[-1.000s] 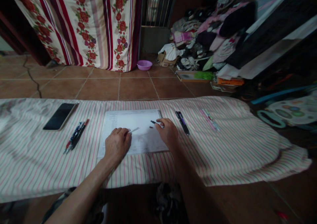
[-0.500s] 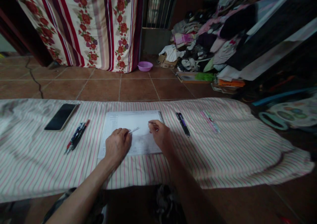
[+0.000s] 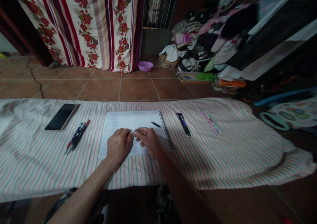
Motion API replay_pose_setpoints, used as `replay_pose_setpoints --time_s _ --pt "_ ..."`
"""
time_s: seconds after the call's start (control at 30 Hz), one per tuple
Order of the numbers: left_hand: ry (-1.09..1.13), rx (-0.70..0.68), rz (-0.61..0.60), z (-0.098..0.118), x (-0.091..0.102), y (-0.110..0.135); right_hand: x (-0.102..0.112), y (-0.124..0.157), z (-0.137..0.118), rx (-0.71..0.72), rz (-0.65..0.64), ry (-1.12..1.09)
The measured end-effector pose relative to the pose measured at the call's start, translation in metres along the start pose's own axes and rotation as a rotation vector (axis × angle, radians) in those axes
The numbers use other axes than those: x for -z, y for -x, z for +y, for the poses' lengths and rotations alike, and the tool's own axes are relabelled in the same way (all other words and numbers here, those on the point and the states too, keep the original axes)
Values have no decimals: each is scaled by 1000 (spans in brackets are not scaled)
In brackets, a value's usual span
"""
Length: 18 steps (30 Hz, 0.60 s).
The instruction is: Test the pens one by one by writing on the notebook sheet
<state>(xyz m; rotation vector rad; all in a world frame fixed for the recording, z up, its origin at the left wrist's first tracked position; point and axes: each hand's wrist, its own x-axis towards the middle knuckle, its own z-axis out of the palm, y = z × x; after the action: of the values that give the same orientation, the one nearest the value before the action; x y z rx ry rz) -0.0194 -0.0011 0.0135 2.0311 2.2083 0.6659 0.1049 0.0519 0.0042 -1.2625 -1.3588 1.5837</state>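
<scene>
A spiral notebook (image 3: 131, 116) lies open-faced on the striped cloth, with both my hands over its lower half. My left hand (image 3: 118, 143) is closed, pinching a thin white pen part (image 3: 133, 130) that looks like a refill. Fingers of my right hand (image 3: 149, 140) are closed at the other end of this same white piece; the fingertips partly hide it. Beyond my right hand, a short black pen piece (image 3: 156, 124) rests on the page near the spiral.
Left of the notebook lie several pens (image 3: 77, 136) and a phone (image 3: 61, 117). To its right are dark pens (image 3: 183, 125) and pastel pens (image 3: 211, 122). Past the cloth (image 3: 237, 151), a purple basin (image 3: 145, 66) and a clothes pile (image 3: 198, 42) are on the tiled floor.
My right hand has moved left, from near the spiral edge to the white pen part in my left hand. The black pen piece now shows on the page. My left hand has barely moved.
</scene>
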Motion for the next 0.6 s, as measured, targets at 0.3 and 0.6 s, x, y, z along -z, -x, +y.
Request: replay_pose_setpoints --time_s 0.3,0.6 --pt "57 -33 -15 0 -1 -1 -4 1 1 25 -21 -87" --pt "188 -104 70 -8 -10 -2 -3 2 -4 23 74 -64"
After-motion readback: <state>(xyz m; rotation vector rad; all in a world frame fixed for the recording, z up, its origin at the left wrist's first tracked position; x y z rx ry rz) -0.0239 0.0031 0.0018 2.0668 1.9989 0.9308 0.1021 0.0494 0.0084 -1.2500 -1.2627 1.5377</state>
